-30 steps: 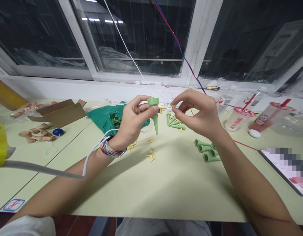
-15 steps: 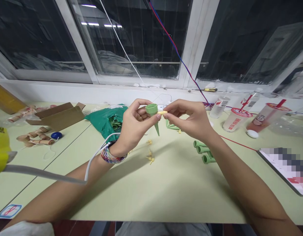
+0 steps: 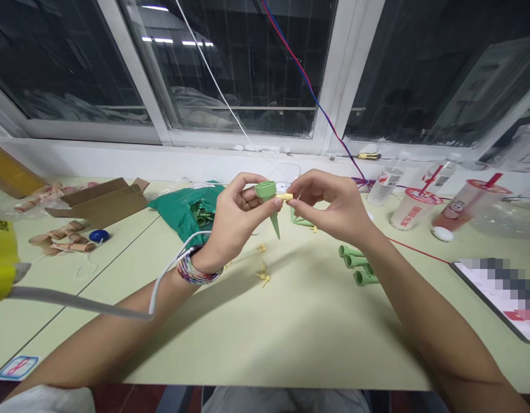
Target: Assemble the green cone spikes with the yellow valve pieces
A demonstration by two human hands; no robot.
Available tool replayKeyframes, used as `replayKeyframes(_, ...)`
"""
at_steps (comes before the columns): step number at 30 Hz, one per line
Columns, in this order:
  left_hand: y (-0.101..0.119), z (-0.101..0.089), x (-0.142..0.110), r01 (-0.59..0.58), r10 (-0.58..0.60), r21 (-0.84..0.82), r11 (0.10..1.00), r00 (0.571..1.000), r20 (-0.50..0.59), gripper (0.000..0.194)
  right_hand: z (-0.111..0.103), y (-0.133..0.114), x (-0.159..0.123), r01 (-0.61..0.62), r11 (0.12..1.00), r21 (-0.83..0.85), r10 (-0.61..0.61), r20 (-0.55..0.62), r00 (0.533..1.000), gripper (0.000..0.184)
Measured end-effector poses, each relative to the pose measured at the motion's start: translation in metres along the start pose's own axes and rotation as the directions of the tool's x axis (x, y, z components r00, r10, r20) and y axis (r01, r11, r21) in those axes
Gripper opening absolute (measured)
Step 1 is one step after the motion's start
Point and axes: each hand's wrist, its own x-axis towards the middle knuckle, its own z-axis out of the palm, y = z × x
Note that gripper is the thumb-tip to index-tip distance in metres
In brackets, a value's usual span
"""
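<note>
– Position of green watering spike point(image 3: 265, 190)?
– Raised above pale table point(image 3: 316, 327), between both hands. Cup upward, tapered tip down toward five o'clock. Yellow valve fitting point(image 3: 284, 197) projects crosswise at its three o'clock side, just below the cup; left thumb hides how deep it sits.

– Fingers?
– Left hand point(image 3: 237, 215): thumb and fingers clamped on the spike under the cup. Right hand point(image 3: 334, 201): thumb and forefinger pinched on the fitting's outer end. Beaded bracelet point(image 3: 194, 272), left wrist.

– Surroundings, clock centred on the spike?
– Six o'clock: loose yellow fittings point(image 3: 263, 279). Four o'clock: flat-lying spikes point(image 3: 301, 221), partly behind the right hand; farther out, second spike cluster point(image 3: 355, 261), open cups facing nine. Nine o'clock: green plastic bag point(image 3: 174, 206) with green pieces inside; beyond, cardboard box point(image 3: 105, 203) and wooden kendama point(image 3: 76, 246) with blue ball point(image 3: 98, 235). Three o'clock, well apart: two drink cups point(image 3: 411, 212), red straws.
</note>
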Motion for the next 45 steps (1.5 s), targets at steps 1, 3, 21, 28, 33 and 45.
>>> replayKeyframes(1, -0.0002, -0.0003, 0.0001, -0.006, 0.006, 0.008, 1.000, 1.000, 0.000, 0.046, -0.0003, 0.0016, -0.0002, -0.030, 1.000, 0.000, 0.030, 0.009, 1.000, 0.036)
replayKeyframes(3, -0.0003, -0.0008, 0.0002, -0.018, 0.018, 0.032, 0.999, 1.000, -0.001, 0.044, -0.0022, 0.0051, -0.0002, -0.110, 0.994, 0.008, 0.110, 0.048, 0.993, 0.046)
replayKeyframes(21, 0.0008, 0.0001, -0.0004, -0.005, 0.005, 0.031, 1.000, 1.000, 0.014, 0.044, -0.0018, 0.0034, 0.0005, 0.032, 0.999, -0.016, -0.032, -0.003, 0.999, 0.034)
replayKeyframes(28, 0.0021, -0.0005, -0.0002, -0.008, 0.007, 0.054, 0.999, 1.000, 0.018, 0.043, -0.0060, 0.0078, 0.0011, -0.136, 0.990, 0.048, 0.133, 0.057, 0.989, 0.051)
replayKeyframes(33, 0.0001, -0.0013, 0.0007, -0.004, 0.004, 0.029, 1.000, 1.000, 0.024, 0.044, -0.0073, -0.0008, 0.0013, -0.025, 0.999, 0.026, 0.023, 0.067, 0.998, 0.036)
replayKeyframes(45, 0.0021, 0.0002, -0.0002, 0.000, 0.000, 0.055, 0.999, 1.000, 0.016, 0.043, -0.0074, 0.0018, 0.0010, -0.018, 1.000, 0.005, 0.017, 0.056, 0.998, 0.041)
